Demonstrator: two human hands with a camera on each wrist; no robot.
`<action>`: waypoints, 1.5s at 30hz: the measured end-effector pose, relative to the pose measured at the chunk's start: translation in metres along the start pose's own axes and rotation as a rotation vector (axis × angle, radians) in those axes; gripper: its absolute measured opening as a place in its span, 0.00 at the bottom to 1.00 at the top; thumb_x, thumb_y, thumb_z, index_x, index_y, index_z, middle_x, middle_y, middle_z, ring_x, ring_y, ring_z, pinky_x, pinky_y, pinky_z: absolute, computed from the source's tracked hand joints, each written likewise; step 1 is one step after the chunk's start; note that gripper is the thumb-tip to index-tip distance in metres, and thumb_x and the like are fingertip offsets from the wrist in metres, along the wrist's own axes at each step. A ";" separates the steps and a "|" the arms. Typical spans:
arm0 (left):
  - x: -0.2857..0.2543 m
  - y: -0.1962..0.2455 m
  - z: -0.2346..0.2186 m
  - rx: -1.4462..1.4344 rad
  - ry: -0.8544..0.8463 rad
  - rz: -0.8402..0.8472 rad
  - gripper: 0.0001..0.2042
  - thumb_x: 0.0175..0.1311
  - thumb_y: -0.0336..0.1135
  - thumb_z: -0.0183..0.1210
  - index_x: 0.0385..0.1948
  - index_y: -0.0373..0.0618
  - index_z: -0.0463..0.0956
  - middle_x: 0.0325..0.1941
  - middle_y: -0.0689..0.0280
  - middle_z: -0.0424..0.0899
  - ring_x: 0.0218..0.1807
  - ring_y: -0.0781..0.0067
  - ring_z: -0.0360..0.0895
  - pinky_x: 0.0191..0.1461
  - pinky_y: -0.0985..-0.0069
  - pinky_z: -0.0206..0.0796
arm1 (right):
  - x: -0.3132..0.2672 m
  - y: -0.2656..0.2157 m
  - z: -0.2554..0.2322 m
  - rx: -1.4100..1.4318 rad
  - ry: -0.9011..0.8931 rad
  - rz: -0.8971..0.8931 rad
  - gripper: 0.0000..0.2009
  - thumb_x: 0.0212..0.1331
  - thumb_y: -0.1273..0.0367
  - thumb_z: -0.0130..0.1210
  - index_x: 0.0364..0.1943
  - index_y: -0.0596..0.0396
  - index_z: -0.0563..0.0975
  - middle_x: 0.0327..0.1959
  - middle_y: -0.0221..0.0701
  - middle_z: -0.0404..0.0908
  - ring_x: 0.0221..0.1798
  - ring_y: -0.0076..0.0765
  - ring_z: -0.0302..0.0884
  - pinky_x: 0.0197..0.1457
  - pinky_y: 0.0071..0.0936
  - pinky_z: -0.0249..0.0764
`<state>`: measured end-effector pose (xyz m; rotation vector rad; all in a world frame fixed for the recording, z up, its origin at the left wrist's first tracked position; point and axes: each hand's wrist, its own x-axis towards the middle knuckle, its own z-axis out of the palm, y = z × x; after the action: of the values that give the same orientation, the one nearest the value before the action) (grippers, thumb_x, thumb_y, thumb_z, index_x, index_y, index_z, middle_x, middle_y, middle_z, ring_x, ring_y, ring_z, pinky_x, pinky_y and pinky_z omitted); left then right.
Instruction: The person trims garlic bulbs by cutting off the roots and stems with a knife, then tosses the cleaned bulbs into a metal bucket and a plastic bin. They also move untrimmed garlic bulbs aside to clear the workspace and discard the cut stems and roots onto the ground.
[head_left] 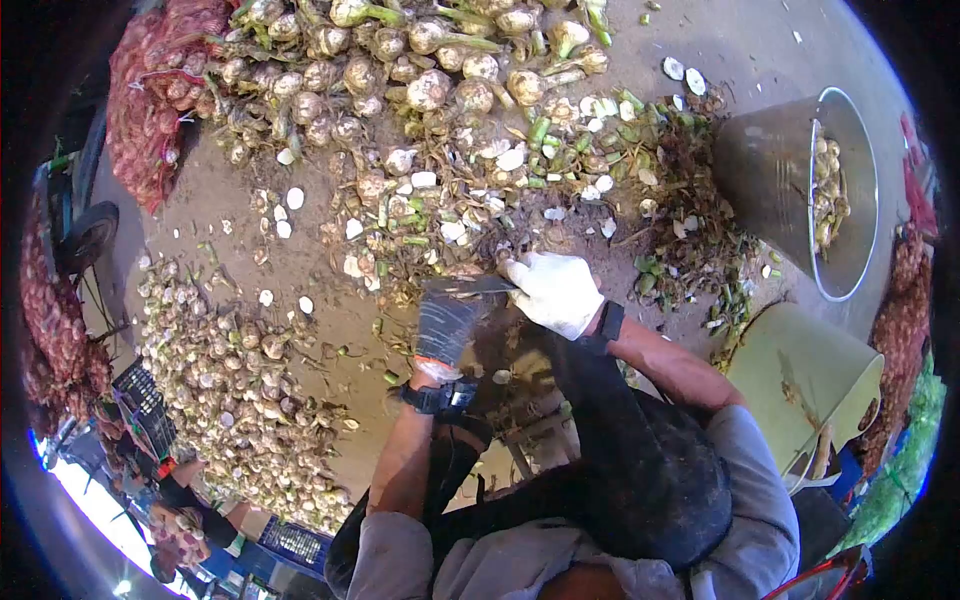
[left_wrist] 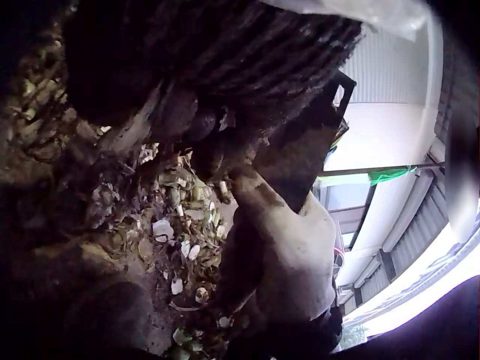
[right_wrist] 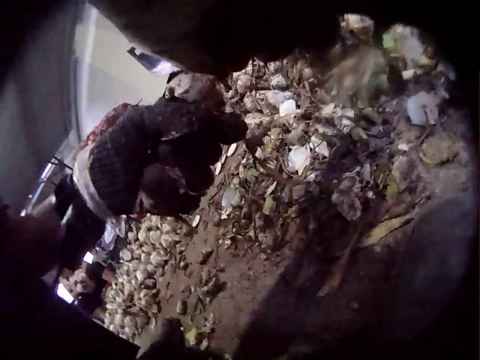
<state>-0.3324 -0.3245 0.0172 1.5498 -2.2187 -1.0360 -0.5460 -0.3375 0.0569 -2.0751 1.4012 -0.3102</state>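
Note:
My left hand [head_left: 445, 328], in a dark striped glove, is close to my right hand [head_left: 558, 293], in a white glove. The right hand's fingers curl at the end of a dark flat blade [head_left: 468, 286], which lies across the top of the left hand. In the right wrist view the left hand [right_wrist: 146, 157] holds a garlic bulb [right_wrist: 193, 87], partly hidden by its curled fingers. The left wrist view shows the white-gloved hand [left_wrist: 289, 251] beside the dark glove [left_wrist: 217, 56]; shadow hides the grip there.
Untrimmed garlic [head_left: 430, 90] is heaped ahead, with trimmed bulbs [head_left: 245, 385] at the left. Cut stems and peel [head_left: 690, 190] litter the floor. A metal bucket [head_left: 765, 165] holding bulbs and a pale green bucket [head_left: 800, 370] stand right. Red net sacks [head_left: 150, 120] and another person [head_left: 185, 520] are left.

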 end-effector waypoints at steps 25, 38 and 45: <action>0.141 -0.130 -0.086 0.427 0.182 -0.007 0.27 0.42 0.32 0.72 0.50 0.50 0.77 0.61 0.55 0.74 0.54 0.51 0.77 0.57 0.64 0.71 | 0.019 0.022 -0.028 0.378 0.124 0.299 0.21 0.55 0.55 0.62 0.41 0.58 0.78 0.29 0.42 0.81 0.30 0.41 0.79 0.37 0.33 0.75; 0.023 -0.039 -0.052 -0.815 -0.055 -0.630 0.19 0.61 0.35 0.61 0.53 0.40 0.76 0.42 0.67 0.84 0.39 0.77 0.80 0.41 0.78 0.74 | 0.029 0.007 0.022 0.019 0.215 0.082 0.10 0.60 0.61 0.52 0.32 0.52 0.73 0.27 0.39 0.76 0.30 0.51 0.77 0.30 0.44 0.74; 0.006 0.011 -0.069 -1.050 0.097 -0.410 0.23 0.59 0.37 0.64 0.55 0.36 0.73 0.46 0.65 0.82 0.44 0.76 0.79 0.48 0.73 0.73 | 0.020 0.030 0.032 0.139 0.046 0.275 0.13 0.62 0.57 0.53 0.34 0.53 0.74 0.28 0.43 0.78 0.31 0.54 0.78 0.34 0.41 0.75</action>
<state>-0.3038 -0.3561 0.0729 1.4411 -0.9300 -1.7679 -0.5443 -0.3522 0.0114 -1.7482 1.6210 -0.3317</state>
